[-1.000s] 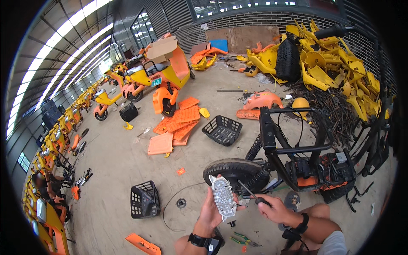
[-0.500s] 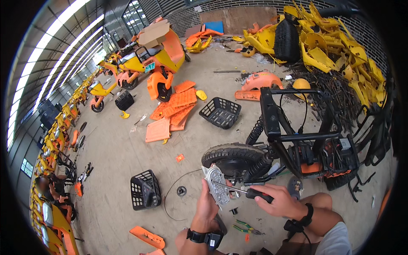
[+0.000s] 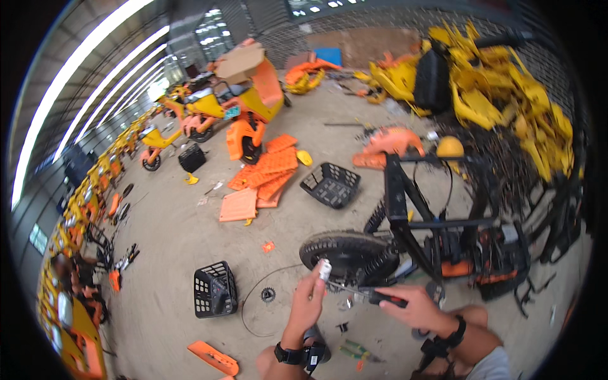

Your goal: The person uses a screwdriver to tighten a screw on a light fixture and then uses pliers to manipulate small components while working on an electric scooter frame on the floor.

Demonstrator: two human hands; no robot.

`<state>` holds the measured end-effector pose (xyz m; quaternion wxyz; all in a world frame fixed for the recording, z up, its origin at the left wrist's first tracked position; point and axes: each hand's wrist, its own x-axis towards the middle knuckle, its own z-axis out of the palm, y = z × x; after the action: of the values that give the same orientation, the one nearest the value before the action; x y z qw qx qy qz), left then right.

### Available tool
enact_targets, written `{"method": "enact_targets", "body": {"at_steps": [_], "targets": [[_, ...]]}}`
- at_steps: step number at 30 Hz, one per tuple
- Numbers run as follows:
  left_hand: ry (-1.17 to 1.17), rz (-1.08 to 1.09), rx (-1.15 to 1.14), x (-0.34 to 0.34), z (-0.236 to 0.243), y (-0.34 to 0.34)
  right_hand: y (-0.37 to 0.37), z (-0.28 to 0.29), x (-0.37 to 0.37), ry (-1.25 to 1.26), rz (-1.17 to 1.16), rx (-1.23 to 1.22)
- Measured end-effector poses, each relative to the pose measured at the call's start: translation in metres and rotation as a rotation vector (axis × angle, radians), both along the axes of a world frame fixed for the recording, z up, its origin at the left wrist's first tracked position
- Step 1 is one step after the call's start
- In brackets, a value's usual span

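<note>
concrete floor below; my left fingers pinch a probably light, brittle lamp, best edge-held; right fingers wrap a screwdriver.

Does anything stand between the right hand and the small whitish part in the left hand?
Only the black-and-red-handled screwdriver in the right hand, its metal shaft pointing toward the left hand. Nothing else visible blocks the way to the small whitish part.

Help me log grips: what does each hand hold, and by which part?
Right hand: a screwdriver, by its handle. Left hand: a blurred white piece; where exactly cannot be told.
</note>
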<state>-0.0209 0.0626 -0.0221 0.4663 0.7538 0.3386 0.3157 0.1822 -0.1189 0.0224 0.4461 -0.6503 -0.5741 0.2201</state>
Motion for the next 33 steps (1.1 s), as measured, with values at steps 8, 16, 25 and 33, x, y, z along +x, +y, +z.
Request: {"method": "enact_targets", "body": {"at_steps": [8,16,25,33], "targets": [[0.042,-0.060,0.153,0.000,0.004,-0.001,0.000,-0.008,-0.001,0.323,-0.060,-0.158],[0.062,-0.043,0.305,-0.012,0.008,0.000,0.013,-0.013,0.010,0.908,0.029,-0.406],[0.026,0.031,0.178,-0.016,0.005,0.004,0.020,-0.010,-0.017,0.013,-0.094,0.106],[-0.086,0.041,0.146,-0.016,-0.002,0.005,0.029,-0.013,-0.010,1.006,-0.186,-0.014]]}}
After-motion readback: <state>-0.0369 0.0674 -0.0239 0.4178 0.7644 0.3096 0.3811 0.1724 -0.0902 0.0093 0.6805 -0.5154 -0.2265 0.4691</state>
